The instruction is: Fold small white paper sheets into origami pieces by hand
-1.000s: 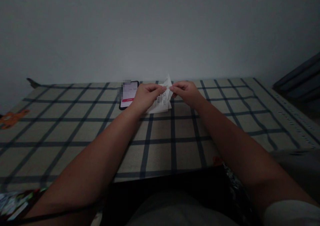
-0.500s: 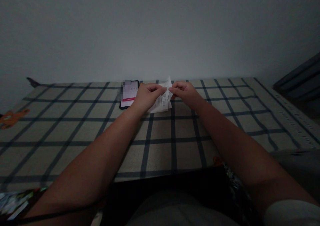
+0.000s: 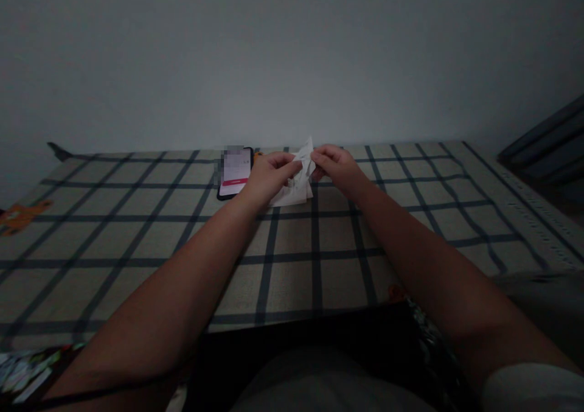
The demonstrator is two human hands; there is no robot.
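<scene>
A small white printed paper slip (image 3: 298, 184), creased and partly folded, is held over a checked cloth near its far edge. My left hand (image 3: 267, 178) pinches its left side with fingertips closed. My right hand (image 3: 335, 167) pinches its upper right corner, where one point of the paper sticks up between the two hands. The slip's lower edge rests on or just above the cloth.
A phone (image 3: 235, 171) with a lit screen lies on the plaid cloth (image 3: 137, 229) just left of my left hand. A plain wall rises behind. A dark piece of furniture (image 3: 542, 150) stands at the right. Colourful packaging (image 3: 27, 375) lies at the lower left.
Both hands have stayed in place, working the paper. The fingertips have drawn closer together and the raised corner of the slip has shifted slightly.
</scene>
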